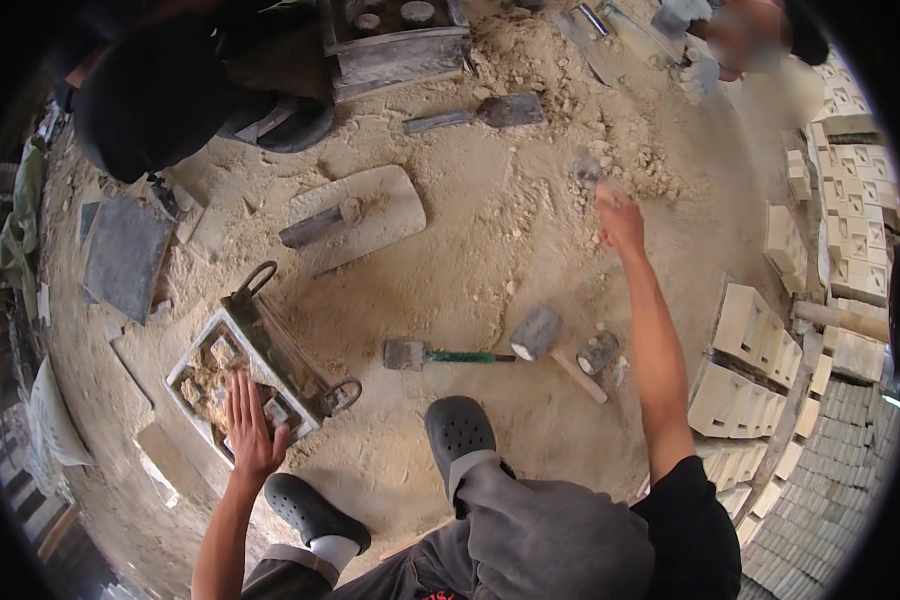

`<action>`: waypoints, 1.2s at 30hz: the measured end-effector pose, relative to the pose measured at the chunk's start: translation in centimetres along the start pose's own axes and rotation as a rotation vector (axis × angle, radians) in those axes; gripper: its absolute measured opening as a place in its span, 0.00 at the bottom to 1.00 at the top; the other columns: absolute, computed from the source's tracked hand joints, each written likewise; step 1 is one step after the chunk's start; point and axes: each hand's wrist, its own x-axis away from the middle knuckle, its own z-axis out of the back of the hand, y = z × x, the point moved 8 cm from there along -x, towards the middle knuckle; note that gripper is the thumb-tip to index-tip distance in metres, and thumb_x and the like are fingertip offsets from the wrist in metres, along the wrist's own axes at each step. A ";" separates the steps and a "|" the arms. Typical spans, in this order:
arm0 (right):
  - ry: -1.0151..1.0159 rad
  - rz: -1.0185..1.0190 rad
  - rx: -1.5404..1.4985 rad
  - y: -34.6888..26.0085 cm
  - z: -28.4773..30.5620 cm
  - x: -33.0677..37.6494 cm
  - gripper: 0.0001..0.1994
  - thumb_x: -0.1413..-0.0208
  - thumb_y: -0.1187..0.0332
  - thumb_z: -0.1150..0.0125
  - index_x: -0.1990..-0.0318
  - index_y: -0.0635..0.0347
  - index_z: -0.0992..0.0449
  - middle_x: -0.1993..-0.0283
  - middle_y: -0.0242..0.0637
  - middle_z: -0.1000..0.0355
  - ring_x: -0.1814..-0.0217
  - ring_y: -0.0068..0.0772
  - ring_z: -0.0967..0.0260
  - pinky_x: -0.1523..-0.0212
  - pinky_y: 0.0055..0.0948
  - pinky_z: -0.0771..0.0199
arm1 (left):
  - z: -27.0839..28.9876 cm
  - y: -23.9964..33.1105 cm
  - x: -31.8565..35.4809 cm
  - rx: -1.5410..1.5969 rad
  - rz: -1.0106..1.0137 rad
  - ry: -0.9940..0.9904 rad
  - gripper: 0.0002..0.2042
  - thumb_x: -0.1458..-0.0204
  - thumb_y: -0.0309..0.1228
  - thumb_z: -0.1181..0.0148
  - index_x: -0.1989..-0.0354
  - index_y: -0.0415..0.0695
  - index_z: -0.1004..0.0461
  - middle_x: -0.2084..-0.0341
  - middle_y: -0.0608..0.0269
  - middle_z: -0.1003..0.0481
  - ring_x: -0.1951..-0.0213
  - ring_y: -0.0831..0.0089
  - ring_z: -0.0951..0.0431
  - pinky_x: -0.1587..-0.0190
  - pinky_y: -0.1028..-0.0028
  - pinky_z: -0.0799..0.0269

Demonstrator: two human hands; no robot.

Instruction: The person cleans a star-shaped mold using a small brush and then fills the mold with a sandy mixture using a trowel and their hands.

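Observation:
My left hand [255, 425] lies flat, fingers stretched, on the crumbly tan material [208, 385] filling a metal-rimmed box mould [300, 375] with loop handles. Blocky shapes show among the crumbs. My right arm reaches far forward to the loose sandy heap [655, 165]. There my right hand [620, 222] is closed, with a blurred grey end [586, 172] just beyond its fingers; its kind is unclear. Between my arms lie a flat scraper [406, 355] with a green handle, a mallet [537, 332] with a pale wooden handle, and a short dark cylinder [599, 352].
A float trowel [370, 215] and a flat shovel-like blade [510, 110] lie ahead. Another box mould [400, 60] stands at the back, beside a person in dark clothing [155, 95]. Another person's hand [745, 40] is far right. Pale blocks [745, 400] line the right; dark plates [128, 255] lie left.

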 end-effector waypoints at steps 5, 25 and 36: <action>0.047 0.076 0.022 -0.9 0.3 -13.4 0.15 0.48 0.60 0.43 0.62 0.62 0.20 0.78 0.44 0.26 0.82 0.36 0.27 0.81 0.39 0.28 | -2.8 -3.0 4.8 -0.134 -0.020 -0.141 0.49 0.44 0.63 0.56 0.30 0.28 0.54 0.30 0.33 0.54 0.27 0.39 0.57 0.27 0.49 0.64; 0.059 0.420 0.143 -1.2 2.0 1.3 0.29 0.42 0.52 0.39 0.35 0.53 0.31 0.45 0.48 0.25 0.45 0.47 0.26 0.46 0.38 0.28 | 0.9 -2.5 3.9 -0.098 -0.005 0.021 0.46 0.43 0.62 0.54 0.28 0.36 0.53 0.27 0.43 0.55 0.25 0.50 0.59 0.26 0.55 0.67; -0.407 1.014 -0.003 -12.7 -6.2 28.5 0.28 0.45 0.60 0.33 0.38 0.61 0.29 0.46 0.50 0.24 0.45 0.42 0.24 0.47 0.35 0.26 | 0.9 -7.9 9.4 -0.146 0.357 0.303 0.56 0.49 0.70 0.52 0.29 0.27 0.59 0.28 0.36 0.57 0.25 0.49 0.61 0.26 0.57 0.65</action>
